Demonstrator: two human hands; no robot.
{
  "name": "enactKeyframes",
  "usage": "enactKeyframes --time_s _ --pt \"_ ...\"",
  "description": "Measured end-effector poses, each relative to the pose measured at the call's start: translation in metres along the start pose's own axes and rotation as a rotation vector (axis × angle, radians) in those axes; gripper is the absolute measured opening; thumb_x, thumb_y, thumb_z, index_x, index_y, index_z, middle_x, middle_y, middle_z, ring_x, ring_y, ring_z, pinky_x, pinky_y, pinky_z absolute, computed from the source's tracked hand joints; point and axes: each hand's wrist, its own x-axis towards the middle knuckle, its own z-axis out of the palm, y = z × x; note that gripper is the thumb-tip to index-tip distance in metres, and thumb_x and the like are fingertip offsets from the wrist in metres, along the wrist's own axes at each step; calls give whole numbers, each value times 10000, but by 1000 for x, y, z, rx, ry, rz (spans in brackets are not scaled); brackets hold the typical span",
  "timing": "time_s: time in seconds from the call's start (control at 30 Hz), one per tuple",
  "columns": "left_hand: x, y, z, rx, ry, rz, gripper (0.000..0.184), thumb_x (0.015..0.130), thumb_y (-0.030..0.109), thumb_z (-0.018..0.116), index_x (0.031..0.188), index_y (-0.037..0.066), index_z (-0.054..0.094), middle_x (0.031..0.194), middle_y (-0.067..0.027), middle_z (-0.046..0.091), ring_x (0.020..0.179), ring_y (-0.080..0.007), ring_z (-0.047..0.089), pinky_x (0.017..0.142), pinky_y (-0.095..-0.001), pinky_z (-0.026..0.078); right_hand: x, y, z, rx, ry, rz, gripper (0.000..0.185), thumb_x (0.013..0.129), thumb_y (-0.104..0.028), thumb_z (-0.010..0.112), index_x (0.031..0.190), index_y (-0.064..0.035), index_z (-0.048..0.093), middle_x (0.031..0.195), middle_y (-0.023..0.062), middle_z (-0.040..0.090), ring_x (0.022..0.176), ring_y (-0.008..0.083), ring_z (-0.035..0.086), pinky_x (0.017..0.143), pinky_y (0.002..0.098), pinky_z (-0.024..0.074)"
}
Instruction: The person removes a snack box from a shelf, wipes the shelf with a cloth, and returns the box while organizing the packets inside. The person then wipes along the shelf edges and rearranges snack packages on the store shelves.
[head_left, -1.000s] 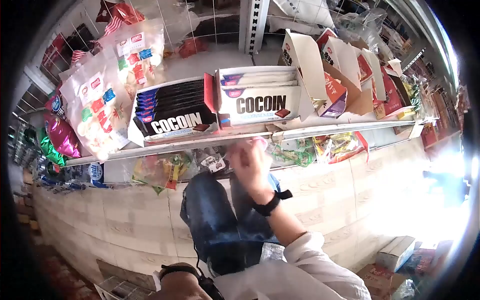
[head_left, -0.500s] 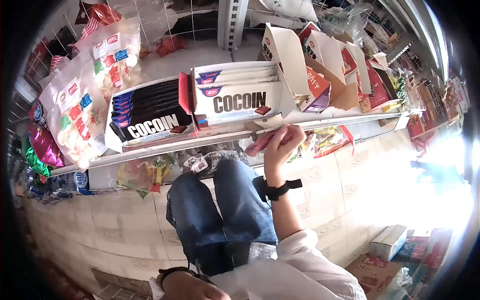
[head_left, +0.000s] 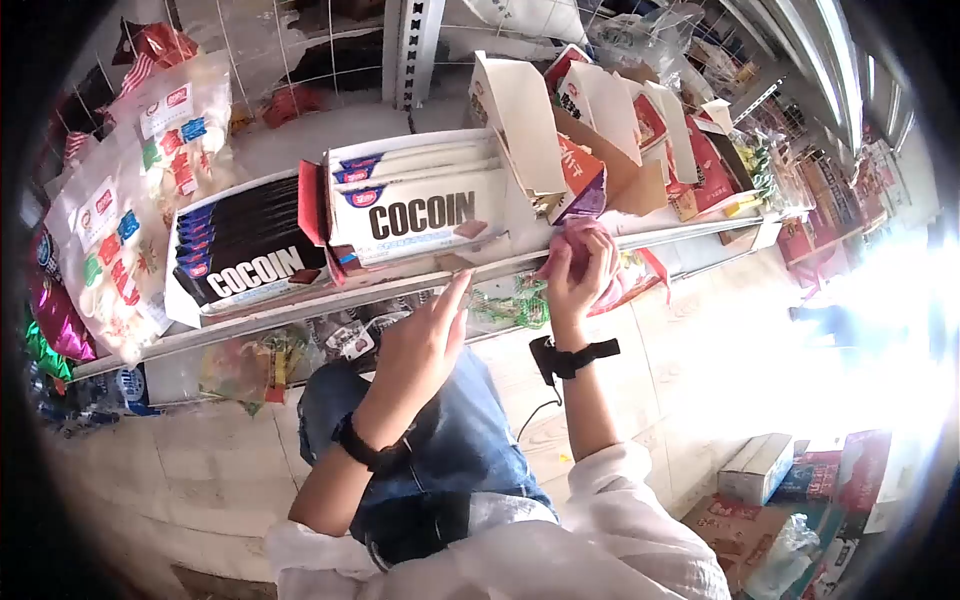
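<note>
A crumpled pink cloth (head_left: 574, 243) is bunched under my right hand (head_left: 588, 268), whose fingers curl round it at the shelf's front edge (head_left: 640, 238). In front of the white COCOIN box (head_left: 420, 205), my left hand (head_left: 420, 345) is raised with its index finger stretched towards the shelf edge. That hand holds nothing I can see, and whether the fingertip touches the edge I cannot tell. The black COCOIN box (head_left: 250, 250) stands to the left of the white one. Just behind my right hand is an opened carton with an orange and purple packet (head_left: 580, 185).
Clear bags of wrapped sweets (head_left: 110, 250) lean at the shelf's left end. More opened cartons (head_left: 690, 165) line its right side. Packets (head_left: 255, 365) lie on a lower level near my knees. Cardboard boxes (head_left: 760, 470) sit on the floor at lower right.
My left hand has risen from near my lap to the shelf edge. My right hand has moved right along the edge with the pink cloth. The view has shifted slightly right.
</note>
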Motion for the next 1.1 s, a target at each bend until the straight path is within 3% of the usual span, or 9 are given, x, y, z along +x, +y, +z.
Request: enactKeyframes --time_s 0.37,0.5,0.7,0.77,0.8,0.83,0.97,1.03,1.1 --pt "29 -5 19 242 -74 -87 135 874 122 593 988 72 541 680 -162 615 618 -343 626 502 -405 492 -4 -13 1 48 -195 -389 134 693 -127 704 773 -106 598 902 67 572 807 253 553 693 388 427" --pt "34 0 15 213 -7 -1 95 858 78 555 944 69 517 713 -146 596 632 -330 624 520 -392 496 8 82 -20 -122 -1 -119 46 797 -88 579 777 -56 553 799 127 557 736 322 537 685 428 429" --pt "34 -2 13 243 -51 21 119 816 23 519 931 41 497 817 -142 594 694 -328 627 565 -377 513 41 145 -36 -101 -79 283 280 958 -171 440 750 3 511 718 160 501 671 334 513 627 427 427" --pt "33 -2 14 244 -14 48 129 808 15 516 933 38 497 824 -142 596 696 -331 627 562 -378 514 49 104 -35 138 -183 646 340 976 -207 422 713 -5 498 697 152 508 636 319 532 618 414 433" --pt "32 -4 15 243 -24 45 130 806 12 516 932 37 495 819 -142 594 692 -331 628 563 -380 517 40 93 -29 212 -253 638 343 978 -200 407 708 -15 509 694 139 518 641 309 550 619 408 436" --pt "31 -5 16 237 -38 46 132 804 10 516 931 36 494 814 -142 593 688 -332 628 564 -382 520 31 87 -19 10 -133 101 385 1001 -245 374 729 -26 538 633 77 530 459 172 530 425 297 416" --pt "28 -4 16 230 -53 40 209 827 34 524 1036 38 512 844 -154 607 681 -330 630 567 -386 525 17 3 -19 238 -312 306 361 1006 -222 375 770 4 526 667 50 466 608 149 478 597 283 414" --pt "19 8 9 159 14 -25 290 883 119 569 1164 74 514 864 -159 630 727 -332 644 592 -389 531 20 -51 -31 378 -154 449 332 1011 -202 361 789 -3 507 696 33 462 634 118 437 615 260 396" --pt "-2 17 -2 -217 -131 -182 537 866 91 600 1332 26 342 998 -172 596 881 -295 632 737 -358 521 7 -74 -27 463 25 491 297 1012 -196 360 807 -18 480 732 25 465 679 104 437 644 259 399"
